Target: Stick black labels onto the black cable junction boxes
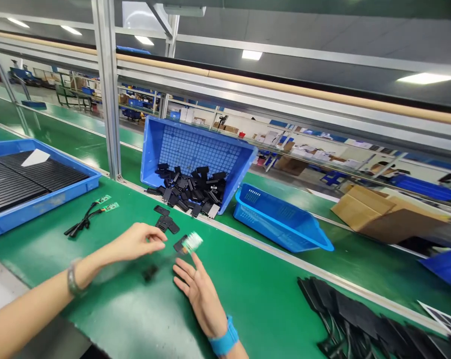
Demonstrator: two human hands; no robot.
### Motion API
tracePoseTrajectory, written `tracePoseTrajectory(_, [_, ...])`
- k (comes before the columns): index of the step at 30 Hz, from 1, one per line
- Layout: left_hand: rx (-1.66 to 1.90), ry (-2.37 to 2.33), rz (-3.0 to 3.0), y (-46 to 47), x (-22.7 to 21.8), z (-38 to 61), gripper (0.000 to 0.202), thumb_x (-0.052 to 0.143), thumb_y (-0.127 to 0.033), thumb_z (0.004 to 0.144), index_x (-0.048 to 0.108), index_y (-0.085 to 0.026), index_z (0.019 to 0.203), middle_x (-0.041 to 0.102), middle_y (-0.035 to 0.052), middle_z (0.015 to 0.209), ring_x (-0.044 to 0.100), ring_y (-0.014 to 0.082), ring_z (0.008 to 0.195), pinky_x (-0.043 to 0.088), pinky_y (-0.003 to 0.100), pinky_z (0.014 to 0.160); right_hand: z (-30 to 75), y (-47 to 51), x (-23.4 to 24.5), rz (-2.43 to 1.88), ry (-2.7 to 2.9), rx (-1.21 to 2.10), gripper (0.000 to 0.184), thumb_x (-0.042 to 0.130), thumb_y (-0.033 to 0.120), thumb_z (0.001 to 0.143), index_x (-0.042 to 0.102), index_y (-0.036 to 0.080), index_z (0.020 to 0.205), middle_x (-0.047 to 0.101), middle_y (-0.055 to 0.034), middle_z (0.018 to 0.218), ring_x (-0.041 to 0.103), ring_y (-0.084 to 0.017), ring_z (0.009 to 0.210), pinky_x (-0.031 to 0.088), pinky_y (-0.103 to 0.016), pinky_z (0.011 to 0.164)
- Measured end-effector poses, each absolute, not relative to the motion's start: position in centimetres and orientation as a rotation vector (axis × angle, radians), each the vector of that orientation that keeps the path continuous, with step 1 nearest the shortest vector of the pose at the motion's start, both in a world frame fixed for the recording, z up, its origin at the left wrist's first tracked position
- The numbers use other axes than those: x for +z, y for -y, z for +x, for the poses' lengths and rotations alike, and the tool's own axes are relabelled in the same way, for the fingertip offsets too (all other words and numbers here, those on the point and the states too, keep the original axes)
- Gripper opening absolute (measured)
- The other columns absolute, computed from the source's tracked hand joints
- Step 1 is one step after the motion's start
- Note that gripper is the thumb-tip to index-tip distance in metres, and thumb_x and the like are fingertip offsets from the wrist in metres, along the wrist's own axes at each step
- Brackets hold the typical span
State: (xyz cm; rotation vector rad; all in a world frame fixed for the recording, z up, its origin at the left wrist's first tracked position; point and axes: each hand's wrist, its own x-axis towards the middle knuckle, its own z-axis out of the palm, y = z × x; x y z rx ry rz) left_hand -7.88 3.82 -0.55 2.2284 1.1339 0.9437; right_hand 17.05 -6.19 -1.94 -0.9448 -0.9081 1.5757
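Note:
My left hand [141, 243] hovers over the green bench with thumb and fingers curved and a gap between them; I see nothing in it. Palm turned up, my right hand [203, 294] has its fingers stretched apart. At its fingertips is a small green circuit board [193, 242], blurred; I cannot tell whether the index finger touches it. A black plastic cover [180, 245] shows partly behind the board. Between the hands, a blurred dark cable end [149, 272] appears. Several black covers [167, 223] lie just beyond my left hand.
A blue crate [199, 144] lies tipped on its side, spilling black covers. Right of it sits a blue basket [281, 219]. Two cabled boards [104, 203] lie left, near a blue tray [42, 212] of black strips. Black cabled parts [356, 314] are piled at right.

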Motion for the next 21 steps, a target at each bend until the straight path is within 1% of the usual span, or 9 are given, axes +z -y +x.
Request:
tracePoseTrajectory(3, [0.839,-1.280,2.377,-7.0,-0.3,-3.9,0.026,0.062,-0.025,0.084,0.071,-0.023,0.108,0.074,0.0061,0.096,0.068,0.0226,0.087,0.050,0.030,0.081,17.3,5.9,-1.4,-0.967,0.783,1.547,0.064,0.078,0.061,0.073,0.056,0.021,0.117,0.072,-0.0088,0.103,0.066,-0.019,0.088,0.054,-0.032,0.075])
tracePoseTrajectory(5, [0.847,-1.416,2.379,-9.9,0.1,-2.6,0.029,0.056,-0.016,0.085,0.069,-0.018,0.110,0.070,0.0128,0.099,0.066,0.0277,0.094,0.049,0.037,0.085,17.6,5.7,-0.6,-1.049,0.788,1.465,0.063,0.082,0.060,0.068,0.057,0.019,0.110,0.070,-0.0034,0.084,0.057,-0.012,0.066,0.046,-0.022,0.055])
tracePoseTrajectory(7, [0.859,-1.548,2.376,-12.6,0.5,-2.0,0.030,0.050,-0.012,0.086,0.067,-0.012,0.111,0.066,0.0195,0.103,0.063,0.0330,0.100,0.049,0.043,0.086,17.7,5.6,0.1,-1.103,0.814,1.406,0.064,0.084,0.061,0.063,0.058,0.019,0.103,0.066,0.0004,0.071,0.044,-0.007,0.053,0.032,-0.016,0.043])
tracePoseTrajectory(10, [0.872,-1.619,2.419,-15.3,1.0,-1.4,0.033,0.051,-0.013,0.086,0.064,-0.009,0.117,0.058,0.0252,0.119,0.056,0.0379,0.113,0.045,0.049,0.093,17.6,5.6,0.8,-1.122,0.843,1.378,0.064,0.084,0.065,0.057,0.056,0.018,0.090,0.061,0.0035,0.063,0.031,-0.004,0.046,0.018,-0.015,0.039])
tracePoseTrajectory(12, [0.869,-1.554,2.493,-16.3,1.1,-1.0,0.039,0.054,-0.010,0.084,0.062,-0.014,0.122,0.054,0.0226,0.131,0.049,0.0371,0.123,0.040,0.050,0.101,17.4,5.6,1.1,-1.121,0.840,1.378,0.063,0.084,0.066,0.055,0.055,0.018,0.084,0.057,0.0054,0.062,0.026,-0.002,0.045,0.014,-0.014,0.038])
tracePoseTrajectory(14, [0.858,-1.453,2.566,-17.0,1.2,-0.6,0.044,0.052,-0.004,0.082,0.063,-0.019,0.121,0.056,0.0169,0.135,0.047,0.0335,0.127,0.033,0.051,0.109,17.3,5.5,1.0,-1.120,0.826,1.376,0.062,0.085,0.065,0.054,0.054,0.018,0.080,0.054,0.0067,0.064,0.025,-0.001,0.044,0.014,-0.014,0.037])
tracePoseTrajectory(17, [0.852,-1.351,2.605,-17.7,1.1,-0.3,0.039,0.052,-0.001,0.079,0.068,-0.019,0.110,0.065,0.0139,0.117,0.053,0.0316,0.119,0.028,0.053,0.112,17.5,5.2,0.2,-1.133,0.854,1.336,0.058,0.082,0.064,0.060,0.057,0.017,0.081,0.048,0.0075,0.063,0.027,-0.001,0.045,0.017,-0.014,0.036])
tracePoseTrajectory(19, [0.869,-1.318,2.589,-17.7,1.1,-0.4,0.032,0.057,-0.004,0.076,0.069,-0.016,0.103,0.066,0.0131,0.103,0.056,0.0325,0.110,0.032,0.053,0.108,18.0,5.0,-0.4,-1.164,0.929,1.277,0.053,0.077,0.063,0.068,0.061,0.016,0.088,0.044,0.0076,0.060,0.029,-0.003,0.046,0.022,-0.015,0.036])
tracePoseTrajectory(21, [0.913,-1.283,2.557,-16.9,1.1,-0.8,0.032,0.061,-0.008,0.074,0.068,-0.015,0.105,0.064,0.0122,0.099,0.058,0.0321,0.104,0.039,0.050,0.102,18.6,4.8,-0.9,-1.200,1.013,1.192,0.051,0.073,0.059,0.075,0.064,0.014,0.097,0.045,0.0070,0.059,0.033,-0.004,0.046,0.027,-0.016,0.037])
